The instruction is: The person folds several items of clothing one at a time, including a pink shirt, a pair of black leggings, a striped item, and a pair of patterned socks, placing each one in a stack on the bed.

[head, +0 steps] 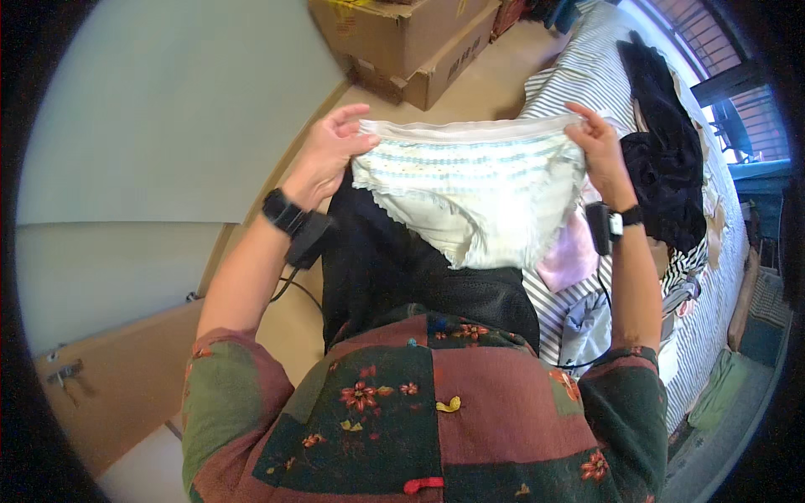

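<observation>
A pair of white briefs [471, 182] with pale blue patterned bands and ruffled leg edges is stretched out in front of me by its waistband. My left hand [333, 148] pinches the waistband's left end between thumb and fingers. At the opposite end, my right hand [594, 141] grips the waistband's corner. The cloth hangs down between both hands, over my black trousers [409, 264]. Each wrist wears a strapped black device with a cable.
On my right lies a bed with a striped sheet [566, 75], holding black clothing [666, 151], a pink cloth [569, 254] and a grey-blue garment [585, 327]. Cardboard boxes [402, 38] are stacked ahead on the floor. A pale wall [157, 113] and a brown door [132, 371] stand to the left.
</observation>
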The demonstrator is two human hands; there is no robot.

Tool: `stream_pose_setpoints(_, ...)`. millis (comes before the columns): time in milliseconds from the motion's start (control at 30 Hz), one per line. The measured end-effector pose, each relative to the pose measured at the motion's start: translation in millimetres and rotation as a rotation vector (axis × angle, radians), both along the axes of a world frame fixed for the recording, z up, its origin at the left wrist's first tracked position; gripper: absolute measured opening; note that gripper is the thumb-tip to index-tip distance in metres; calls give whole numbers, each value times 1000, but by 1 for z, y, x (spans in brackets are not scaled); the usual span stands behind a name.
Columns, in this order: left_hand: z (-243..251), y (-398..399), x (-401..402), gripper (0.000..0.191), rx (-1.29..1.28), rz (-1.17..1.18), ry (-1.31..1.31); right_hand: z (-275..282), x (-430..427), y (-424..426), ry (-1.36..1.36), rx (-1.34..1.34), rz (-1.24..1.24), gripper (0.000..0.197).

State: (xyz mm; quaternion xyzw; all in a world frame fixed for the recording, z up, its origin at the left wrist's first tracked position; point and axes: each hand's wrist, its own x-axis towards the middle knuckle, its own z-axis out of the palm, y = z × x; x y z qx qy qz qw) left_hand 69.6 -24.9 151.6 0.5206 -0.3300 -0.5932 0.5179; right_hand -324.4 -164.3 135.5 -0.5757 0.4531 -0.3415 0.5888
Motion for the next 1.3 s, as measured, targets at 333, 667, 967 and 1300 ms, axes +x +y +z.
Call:
stream_pose_setpoints(333, -83, 5, 20, 40, 356, -50, 23, 0, 38, 136, 428, -363, 541, 59)
stream_pose_setpoints(667, -89, 9, 7, 16, 407, 32, 114, -7, 37, 144, 530, -640, 656, 27)
stream_pose_setpoints(967, -130, 16, 10, 19, 323, 141, -295, 7, 57, 128, 407, -336, 630, 16)
stream_pose_setpoints(1300, -127, 30, 20, 20, 139, 123, -305, -62, 116, 59, 757, -387, 212, 30)
